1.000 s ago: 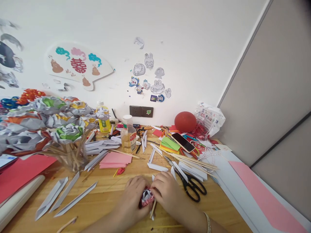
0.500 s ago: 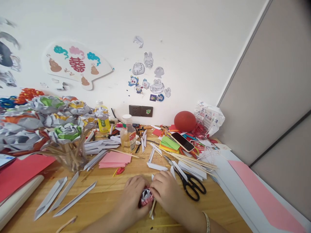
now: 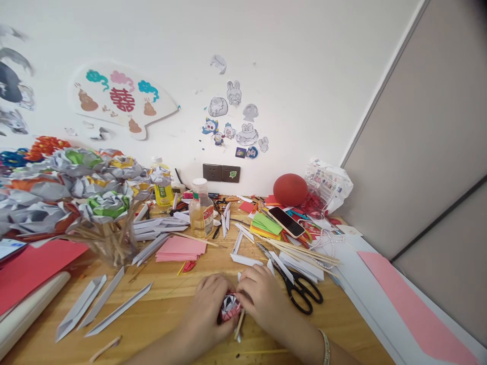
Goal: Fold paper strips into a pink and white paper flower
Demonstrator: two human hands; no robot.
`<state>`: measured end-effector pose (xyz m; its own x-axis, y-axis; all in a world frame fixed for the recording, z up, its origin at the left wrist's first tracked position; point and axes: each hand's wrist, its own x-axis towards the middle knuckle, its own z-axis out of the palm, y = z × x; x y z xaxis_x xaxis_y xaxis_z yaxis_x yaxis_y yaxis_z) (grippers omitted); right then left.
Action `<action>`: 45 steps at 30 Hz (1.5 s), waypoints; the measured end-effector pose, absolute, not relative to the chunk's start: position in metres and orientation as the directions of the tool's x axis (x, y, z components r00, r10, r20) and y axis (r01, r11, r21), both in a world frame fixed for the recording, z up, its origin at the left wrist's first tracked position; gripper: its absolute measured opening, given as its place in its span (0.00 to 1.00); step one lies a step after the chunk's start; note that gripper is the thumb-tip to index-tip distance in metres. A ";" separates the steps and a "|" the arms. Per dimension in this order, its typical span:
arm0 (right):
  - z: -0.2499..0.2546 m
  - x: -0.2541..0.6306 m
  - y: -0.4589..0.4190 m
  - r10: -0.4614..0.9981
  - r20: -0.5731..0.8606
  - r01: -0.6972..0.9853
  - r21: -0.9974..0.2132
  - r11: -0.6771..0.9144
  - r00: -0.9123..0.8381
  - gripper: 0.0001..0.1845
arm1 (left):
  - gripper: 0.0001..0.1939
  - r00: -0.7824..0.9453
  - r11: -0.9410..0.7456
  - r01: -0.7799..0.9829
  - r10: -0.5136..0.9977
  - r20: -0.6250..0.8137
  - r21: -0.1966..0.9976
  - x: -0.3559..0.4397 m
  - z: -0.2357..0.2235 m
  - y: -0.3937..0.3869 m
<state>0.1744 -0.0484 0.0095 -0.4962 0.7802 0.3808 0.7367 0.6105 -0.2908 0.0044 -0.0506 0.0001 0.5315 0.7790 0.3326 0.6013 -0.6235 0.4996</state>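
Observation:
Between my two hands is a small pink and white folded paper flower (image 3: 230,307), low over the front middle of the table. My left hand (image 3: 208,307) wraps round its left side. The fingers of my right hand (image 3: 259,293) pinch its right edge, and part of the flower is hidden behind them. Just below it a thin wooden stick (image 3: 239,325) and bits of white paper show on the wood. Black-handled scissors (image 3: 300,293) lie to the right of my right hand. A folded white paper strip (image 3: 246,260) is just beyond my fingers.
Pink paper squares (image 3: 180,249) and a glue bottle (image 3: 201,213) stand beyond my hands. At left, paper flowers (image 3: 108,204) fill a clear container, with folded strips (image 3: 118,309) before it. A phone (image 3: 286,221), wooden sticks (image 3: 300,249) and a red balloon (image 3: 290,190) are at right.
Almost nothing differs. Both hands keep their hold on the paper flower, with only a slight shift of the fingers. The whole view has moved a little.

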 end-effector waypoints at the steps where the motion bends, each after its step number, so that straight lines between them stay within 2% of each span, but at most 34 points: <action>1: 0.009 0.174 -0.048 0.786 0.375 0.736 -0.302 0.605 -0.492 0.03 | 0.07 0.531 -0.626 0.601 0.778 0.337 0.498 0.004 0.000 -0.051; 9: 0.007 0.172 -0.049 0.791 0.376 0.744 -0.300 0.597 -0.483 0.04 | 0.07 0.531 -0.632 0.595 0.773 0.348 0.496 0.004 0.000 -0.051; 16: 0.006 0.172 -0.049 0.787 0.407 0.721 -0.344 0.602 -0.463 0.06 | 0.06 0.536 -0.625 0.621 0.779 0.326 0.473 0.005 0.000 -0.051; 23: 0.004 0.170 -0.050 0.734 0.445 0.732 -0.221 0.645 -0.513 0.04 | 0.06 0.540 -0.627 0.611 0.777 0.324 0.483 0.005 0.002 -0.051; 29: 0.003 0.169 -0.048 0.709 0.426 0.751 -0.097 0.654 -0.563 0.08 | 0.07 0.535 -0.617 0.619 0.784 0.314 0.485 0.005 0.001 -0.051; 36: 0.006 0.171 -0.050 0.758 0.440 0.762 -0.218 0.610 -0.481 0.04 | 0.06 0.533 -0.611 0.621 0.788 0.307 0.490 0.005 0.002 -0.051; 42: 0.006 0.171 -0.048 0.745 0.398 0.747 -0.187 0.638 -0.536 0.04 | 0.06 0.527 -0.601 0.626 0.796 0.298 0.497 0.005 0.004 -0.054; 45: 0.004 0.173 -0.046 0.744 0.381 0.732 -0.210 0.648 -0.549 0.05 | 0.07 0.555 -0.612 0.598 0.782 0.283 0.517 0.003 0.006 -0.053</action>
